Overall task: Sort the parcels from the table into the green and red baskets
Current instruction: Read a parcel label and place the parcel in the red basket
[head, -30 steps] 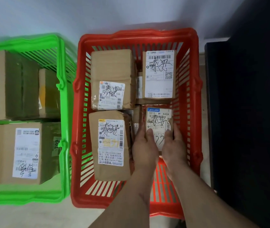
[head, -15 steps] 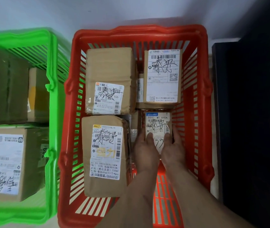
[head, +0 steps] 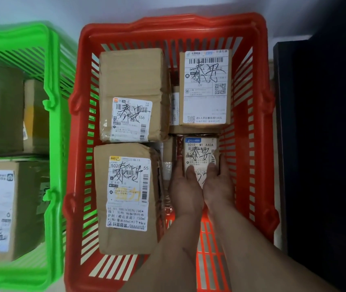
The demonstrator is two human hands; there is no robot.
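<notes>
The red basket [head: 250, 114] and the green basket [head: 52, 127] are of moulded plastic with slotted walls and a slight shine. The parcels are of matt brown cardboard; the long parcel [head: 125, 199] has wrinkled clear tape along its edge. Their labels [head: 129, 192] are of smooth white paper with ink writing.

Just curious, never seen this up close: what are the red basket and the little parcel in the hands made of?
Red basket: looks like glossy moulded plastic, with slotted walls. Small parcel: seemingly brown cardboard, matte, under a white paper label.
</notes>
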